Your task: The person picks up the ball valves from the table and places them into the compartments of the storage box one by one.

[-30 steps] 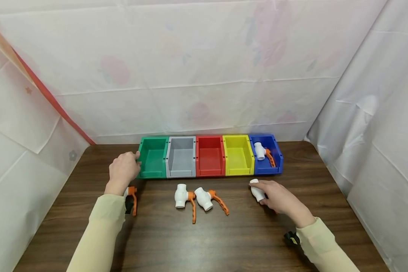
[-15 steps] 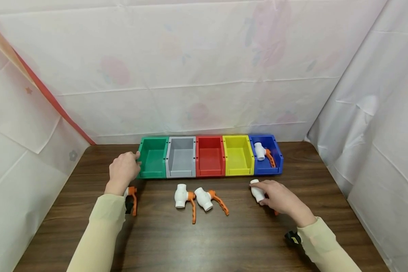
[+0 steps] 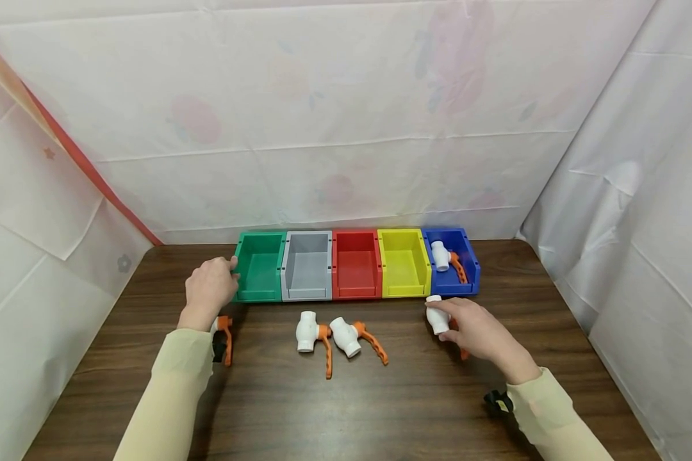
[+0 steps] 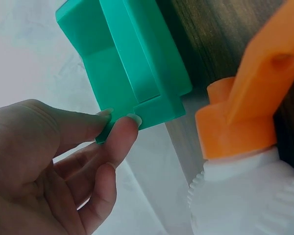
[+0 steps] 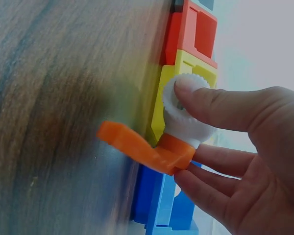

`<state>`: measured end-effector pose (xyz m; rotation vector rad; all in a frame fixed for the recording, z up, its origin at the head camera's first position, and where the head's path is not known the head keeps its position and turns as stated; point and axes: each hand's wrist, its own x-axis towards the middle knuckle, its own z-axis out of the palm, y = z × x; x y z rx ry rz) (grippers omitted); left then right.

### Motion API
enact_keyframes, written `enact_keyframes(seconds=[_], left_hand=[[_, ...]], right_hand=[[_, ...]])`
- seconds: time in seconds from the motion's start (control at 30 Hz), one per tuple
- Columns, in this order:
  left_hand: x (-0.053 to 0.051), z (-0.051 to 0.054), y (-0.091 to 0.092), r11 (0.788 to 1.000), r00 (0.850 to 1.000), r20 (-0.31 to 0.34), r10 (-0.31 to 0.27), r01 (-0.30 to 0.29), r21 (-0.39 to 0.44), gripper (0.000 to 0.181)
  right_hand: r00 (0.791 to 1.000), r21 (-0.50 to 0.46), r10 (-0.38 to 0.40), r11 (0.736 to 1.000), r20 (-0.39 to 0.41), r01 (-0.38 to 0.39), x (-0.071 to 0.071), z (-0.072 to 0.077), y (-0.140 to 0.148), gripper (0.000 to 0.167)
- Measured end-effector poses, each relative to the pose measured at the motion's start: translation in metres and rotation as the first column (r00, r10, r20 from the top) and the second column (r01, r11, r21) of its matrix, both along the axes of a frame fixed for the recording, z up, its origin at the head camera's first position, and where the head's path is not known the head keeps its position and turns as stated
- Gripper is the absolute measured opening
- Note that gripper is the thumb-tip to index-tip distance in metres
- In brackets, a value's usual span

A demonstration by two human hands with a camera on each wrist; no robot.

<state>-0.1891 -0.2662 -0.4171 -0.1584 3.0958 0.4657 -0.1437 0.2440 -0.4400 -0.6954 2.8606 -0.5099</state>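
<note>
My right hand (image 3: 475, 326) grips a white ball valve (image 3: 437, 317) with an orange lever, just in front of the yellow and blue bins. In the right wrist view the thumb lies over one end of the valve (image 5: 188, 117), and its orange lever (image 5: 137, 149) sticks out away from the palm. At the left end of the bin row, my left hand (image 3: 209, 288) pinches the side wall of the green bin (image 3: 259, 298) between thumb and finger. That bin (image 4: 137, 63) shows up close in the left wrist view. Another ball valve (image 3: 223, 326) lies partly hidden by the left forearm.
Grey (image 3: 307, 294), red (image 3: 357, 292), yellow (image 3: 406, 291) and blue bins (image 3: 455, 288) continue the row. The blue one contains a ball valve (image 3: 441, 256). Two more valves, one upright (image 3: 307, 333) and one slanted (image 3: 346, 337), lie mid-table. White cloth hangs behind the table.
My right hand has moved slightly forward with the ball valve, towards the bins, mostly in the last half second. The left hand stays at the green bin.
</note>
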Motion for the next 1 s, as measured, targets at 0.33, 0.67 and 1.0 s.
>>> enact_keyframes(seconds=[0.33,0.67,1.0], left_hand=[[0.0,0.001,0.0,1.0,1.0,-0.007,0.004,-0.004,0.002,0.043],[0.001,0.0,-0.001,1.0,1.0,-0.011,0.011,-0.011,0.005,0.042],[0.0,-0.001,-0.001,1.0,1.0,-0.015,0.003,-0.003,0.007,0.044]], right_hand=[[0.996,-0.017,-0.033,0.999,-0.079,0.032,-0.005,0.007,-0.005,0.063],[0.989,-0.045,-0.047,0.998,-0.141,0.041,-0.019,0.013,-0.013,0.064],[0.983,-0.091,-0.063,0.995,-0.172,0.048,-0.027,0.018,-0.018,0.064]])
